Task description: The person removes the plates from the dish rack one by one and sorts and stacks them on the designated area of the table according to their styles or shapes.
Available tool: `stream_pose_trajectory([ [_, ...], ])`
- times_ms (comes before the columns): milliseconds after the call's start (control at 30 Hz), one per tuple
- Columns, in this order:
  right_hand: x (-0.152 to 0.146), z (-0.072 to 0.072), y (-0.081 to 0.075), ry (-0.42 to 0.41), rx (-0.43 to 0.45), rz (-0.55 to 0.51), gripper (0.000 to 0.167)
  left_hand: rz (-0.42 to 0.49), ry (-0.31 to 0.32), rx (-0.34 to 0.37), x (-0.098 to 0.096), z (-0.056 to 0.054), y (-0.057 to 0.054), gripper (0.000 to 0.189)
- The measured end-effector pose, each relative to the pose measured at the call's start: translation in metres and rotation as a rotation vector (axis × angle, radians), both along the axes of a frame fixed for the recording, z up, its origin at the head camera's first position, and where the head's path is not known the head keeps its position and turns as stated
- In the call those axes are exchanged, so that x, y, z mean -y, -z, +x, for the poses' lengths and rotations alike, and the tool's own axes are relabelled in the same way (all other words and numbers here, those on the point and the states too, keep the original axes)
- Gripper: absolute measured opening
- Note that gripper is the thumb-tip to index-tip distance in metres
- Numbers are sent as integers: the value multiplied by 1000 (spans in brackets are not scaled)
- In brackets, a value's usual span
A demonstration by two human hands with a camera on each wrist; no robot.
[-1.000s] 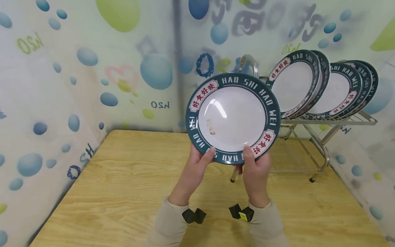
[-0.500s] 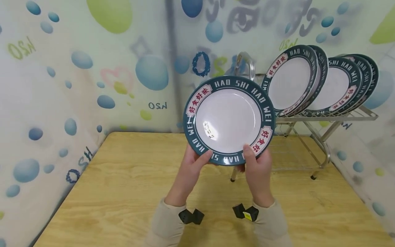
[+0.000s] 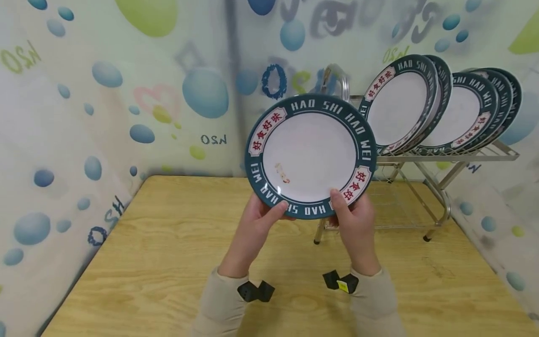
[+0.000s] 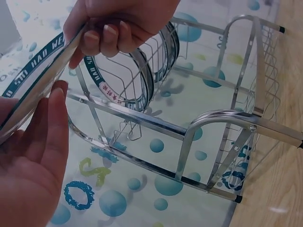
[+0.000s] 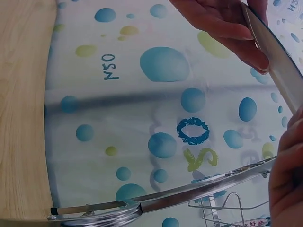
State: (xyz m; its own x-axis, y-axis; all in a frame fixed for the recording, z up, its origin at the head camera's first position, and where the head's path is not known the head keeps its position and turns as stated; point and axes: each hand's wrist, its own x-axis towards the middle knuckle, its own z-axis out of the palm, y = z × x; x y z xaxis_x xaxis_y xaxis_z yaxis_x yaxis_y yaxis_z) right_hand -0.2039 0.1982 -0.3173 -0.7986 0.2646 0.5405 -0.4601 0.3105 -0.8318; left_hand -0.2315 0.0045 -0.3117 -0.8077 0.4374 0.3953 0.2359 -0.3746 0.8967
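Observation:
A round plate (image 3: 309,150) with a white centre and a dark green lettered rim is held up above the table, its face tilted toward the head camera. The left hand (image 3: 254,224) grips its lower left rim, thumb on the front and fingers behind. At the lower right rim, the right hand (image 3: 355,227) pinches it the same way. A small coloured mark shows on the plate's lower left face. Seen edge-on in the left wrist view, the plate (image 4: 40,80) lies between both hands. Its pale underside shows in the right wrist view.
A metal wire dish rack (image 3: 446,158) stands at the back right, with several matching plates (image 3: 400,110) leaning upright on its top shelf. The wooden table (image 3: 177,243) extends below the hands. Patterned walls (image 3: 164,70) close off the back and sides.
The plate and both hands have shifted slightly left, and the plate's tilt has varied a little, so its bright reflection has moved. Both hands keep their grip on the rim.

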Motion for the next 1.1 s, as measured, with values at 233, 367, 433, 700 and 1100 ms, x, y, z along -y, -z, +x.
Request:
stream_pose_trajectory([
  [233,0,-3,1,-17,64,33,21,19,-30,6,3,-11,12,47],
  [367,5,-2,-4,-34,85,50,21,17,-35,29,6,-13,10,47],
  [433,8,0,-7,-38,85,64,19,19,-39,37,8,-14,9,47],
  [700,11,-1,-5,-45,114,81,19,36,-21,78,12,-14,8,50],
  [1100,6,-8,9,-77,60,60,21,152,21,148,13,-15,9,54],
])
